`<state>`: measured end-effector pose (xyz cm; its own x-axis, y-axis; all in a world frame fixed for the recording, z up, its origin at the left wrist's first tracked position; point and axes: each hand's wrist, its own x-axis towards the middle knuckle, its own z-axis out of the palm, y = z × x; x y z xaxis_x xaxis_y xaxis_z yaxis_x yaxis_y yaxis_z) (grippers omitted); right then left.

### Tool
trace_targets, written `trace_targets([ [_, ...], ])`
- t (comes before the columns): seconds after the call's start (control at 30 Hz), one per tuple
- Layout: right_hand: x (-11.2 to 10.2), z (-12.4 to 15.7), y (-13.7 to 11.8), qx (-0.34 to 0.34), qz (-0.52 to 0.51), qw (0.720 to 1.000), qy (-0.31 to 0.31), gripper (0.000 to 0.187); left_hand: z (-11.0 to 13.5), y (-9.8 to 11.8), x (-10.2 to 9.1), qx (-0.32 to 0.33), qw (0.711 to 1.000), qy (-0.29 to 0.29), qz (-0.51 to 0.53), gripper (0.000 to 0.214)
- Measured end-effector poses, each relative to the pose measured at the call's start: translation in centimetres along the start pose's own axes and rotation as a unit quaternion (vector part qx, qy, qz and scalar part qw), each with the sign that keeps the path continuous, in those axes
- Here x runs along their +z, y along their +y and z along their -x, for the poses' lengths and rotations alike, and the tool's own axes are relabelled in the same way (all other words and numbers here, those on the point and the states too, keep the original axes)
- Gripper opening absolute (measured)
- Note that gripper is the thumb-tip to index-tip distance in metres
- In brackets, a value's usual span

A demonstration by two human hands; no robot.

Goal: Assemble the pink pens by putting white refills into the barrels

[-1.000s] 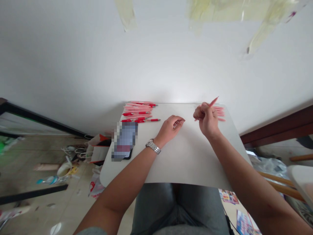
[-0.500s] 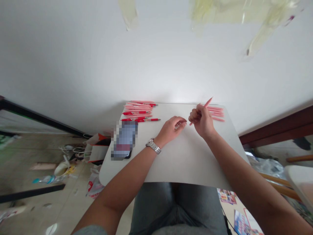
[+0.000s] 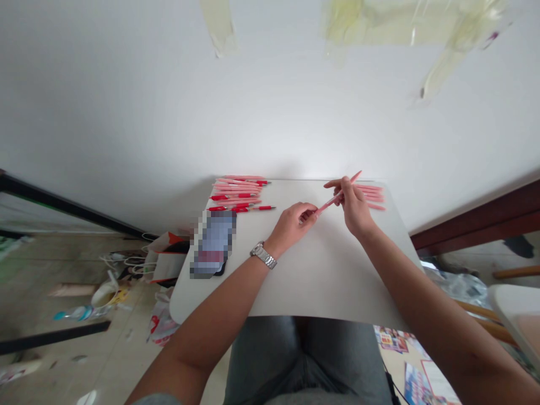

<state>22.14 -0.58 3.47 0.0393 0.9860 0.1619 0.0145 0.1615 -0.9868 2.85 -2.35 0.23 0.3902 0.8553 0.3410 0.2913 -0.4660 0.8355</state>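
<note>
My right hand (image 3: 353, 207) pinches a pink pen barrel (image 3: 337, 197) that slants up to the right over the white table (image 3: 320, 275). The barrel's lower end meets the fingertips of my left hand (image 3: 293, 223), which is curled closed on some small part I cannot make out. A wristwatch sits on my left wrist. Loose pink barrels (image 3: 371, 194) lie just behind my right hand. At the table's far left corner lies a heap of red and pink pens (image 3: 238, 194).
A phone (image 3: 212, 243) rests flat on the table's left side. The white wall stands right behind the table. Bags and litter cover the floor at left (image 3: 126, 270). A wooden ledge (image 3: 476, 219) and papers lie at right.
My right hand has moved left and tilted the pink barrel down until its end reached my left fingertips. My left hand stayed in place.
</note>
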Motion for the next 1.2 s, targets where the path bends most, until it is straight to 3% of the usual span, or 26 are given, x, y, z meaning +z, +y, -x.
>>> trace_targets([
  [0.2, -0.6, 0.1, 0.3, -0.016, -0.047, 0.999, -0.013, 0.048, -0.1, -0.4, -0.4, 0.012, 0.997, 0.045, -0.055, 0.012],
  [0.37, -0.4, 0.3, -1.0, -0.038, 0.076, 0.995, -0.048, 0.054, -0.2, -0.5, -0.5, 0.022, 0.996, 0.047, -0.07, 0.014],
  [0.6, 0.5, 0.1, -4.3, -0.065, 0.241, 0.966, -0.074, 0.059, -0.5, 0.2, -0.9, 0.045, 0.996, 0.057, -0.061, 0.014],
  [0.8, 1.8, -0.1, -4.5, -0.069, 0.361, 0.926, -0.083, 0.054, -0.4, -0.1, -1.1, -0.008, 0.997, -0.013, -0.079, 0.007],
  [1.0, 1.6, -0.2, -3.9, -0.076, 0.333, 0.936, -0.083, 0.057, -0.3, -0.3, -1.3, 0.017, 0.999, 0.018, -0.034, 0.014],
  [1.2, 1.5, -0.6, -4.7, -0.076, 0.251, 0.96, -0.097, 0.062, -0.5, 0.0, -1.2, -0.015, 0.996, 0.02, 0.087, 0.024],
])
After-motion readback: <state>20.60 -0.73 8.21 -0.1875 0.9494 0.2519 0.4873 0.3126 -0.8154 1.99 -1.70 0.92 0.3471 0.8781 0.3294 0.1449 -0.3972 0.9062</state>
